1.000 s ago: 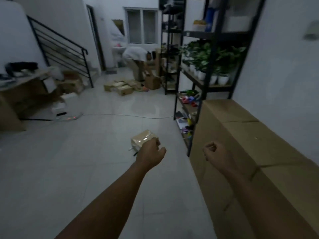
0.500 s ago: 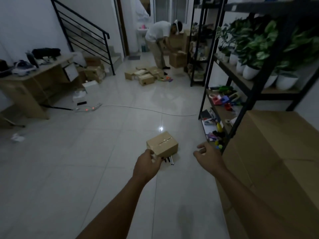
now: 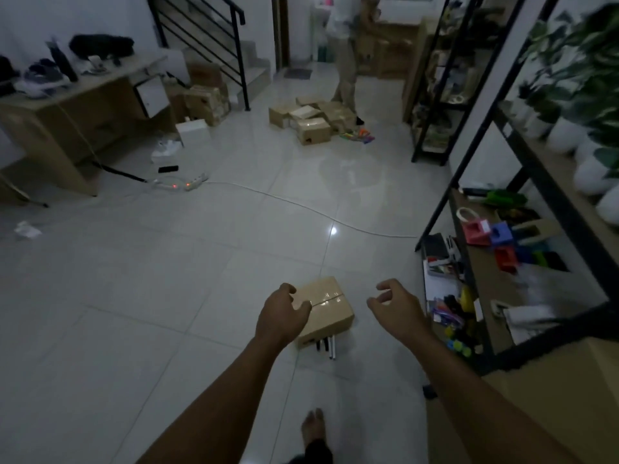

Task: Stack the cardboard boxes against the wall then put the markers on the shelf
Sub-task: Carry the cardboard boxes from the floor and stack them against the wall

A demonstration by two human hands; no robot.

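A small taped cardboard box (image 3: 330, 304) lies on the white tiled floor in front of me. Several markers (image 3: 326, 346) stick out from under its near edge. My left hand (image 3: 283, 314) hovers over the box's left side, fingers curled and apart, holding nothing. To the right of the box my right hand (image 3: 397, 308) is spread open in the air, clear of it. A large cardboard box (image 3: 542, 390) stands against the wall at lower right. The black metal shelf (image 3: 485, 272) with wooden boards is at the right.
A white cable (image 3: 301, 204) crosses the floor ahead. Further back lie more small boxes (image 3: 311, 120) and coloured markers (image 3: 356, 137), with another person (image 3: 346, 55) standing there. A desk (image 3: 67, 112) is at the left, a staircase behind it. My foot (image 3: 313, 430) is below.
I have come closer to the small box and look further down. Both hands opened from fists and moved to either side of the box. The other person straightened up.
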